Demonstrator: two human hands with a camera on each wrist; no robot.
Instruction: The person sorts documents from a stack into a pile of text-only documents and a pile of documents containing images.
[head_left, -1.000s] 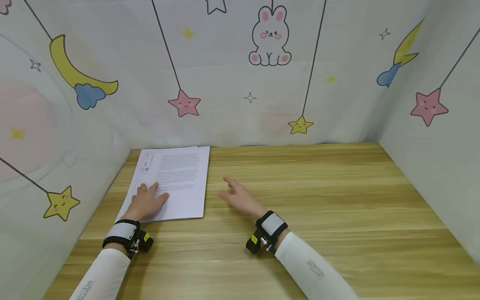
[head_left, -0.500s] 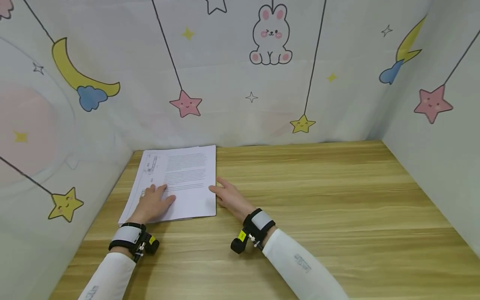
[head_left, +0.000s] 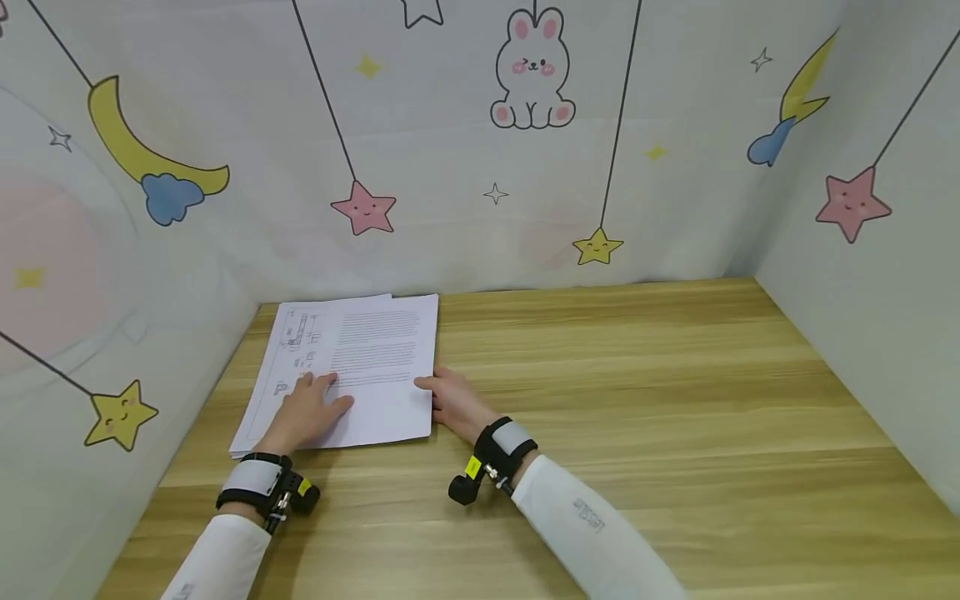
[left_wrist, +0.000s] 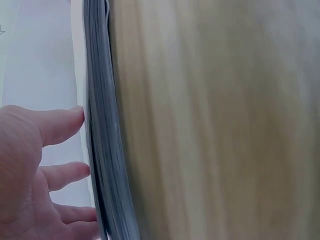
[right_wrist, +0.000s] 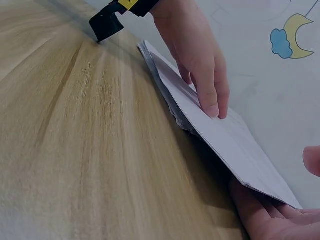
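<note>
A stack of printed papers (head_left: 390, 412) lies at the left back of the table, the top pages jutting right of those below. Line drawings show at the left, rows of text at the right. My left hand (head_left: 302, 417) rests on the pages, fingers spread. In the left wrist view, its thumb and fingers (left_wrist: 62, 125) lie along the edge of the stack (left_wrist: 105, 130). My right hand (head_left: 459, 406) holds the right edge of the papers, thumb above and fingers beneath. In the right wrist view, its fingers (right_wrist: 262, 215) are under the raised edge; the thumb's contact is unclear.
The wood-grain table (head_left: 637, 417) meets white cloth walls (head_left: 450, 250) with printed stars, moons and a rabbit at the back and sides. Both wrists wear strapped cameras (head_left: 461, 490).
My right hand has moved left from beside the papers to their right edge, its fingers now under it. The top pages have slid right, baring more drawings. My left hand still rests on them.
</note>
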